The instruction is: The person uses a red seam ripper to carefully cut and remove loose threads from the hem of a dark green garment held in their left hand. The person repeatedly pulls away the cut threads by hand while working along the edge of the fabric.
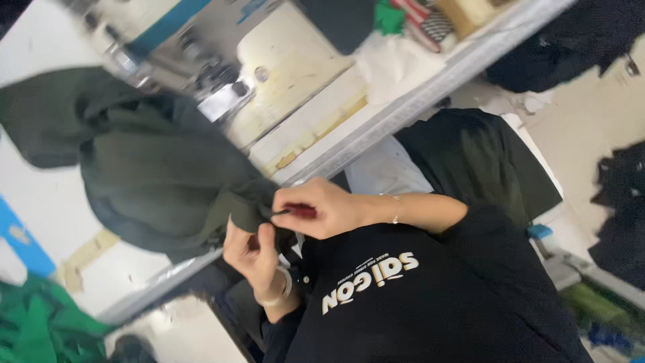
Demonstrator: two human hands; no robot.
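My right hand (pixel 322 210) is closed on a small red-handled cutting tool (pixel 299 211), whose tip points at the edge of a dark green garment (pixel 154 168). Just below it, my left hand (pixel 254 254) pinches that same edge of fabric; a pale bracelet sits on its wrist. The rest of the garment lies bunched across the white sewing table (pixel 40 202). Both hands meet at the table's near edge, above my lap and black printed shirt (pixel 416 302). The view is tilted and slightly blurred.
A sewing machine (pixel 201 74) stands behind the garment, with its cream bed (pixel 295 67) beside it. Bright green fabric (pixel 33 329) is piled at the lower left. Dark garments (pixel 484 161) lie to the right, with more (pixel 621 202) on the floor.
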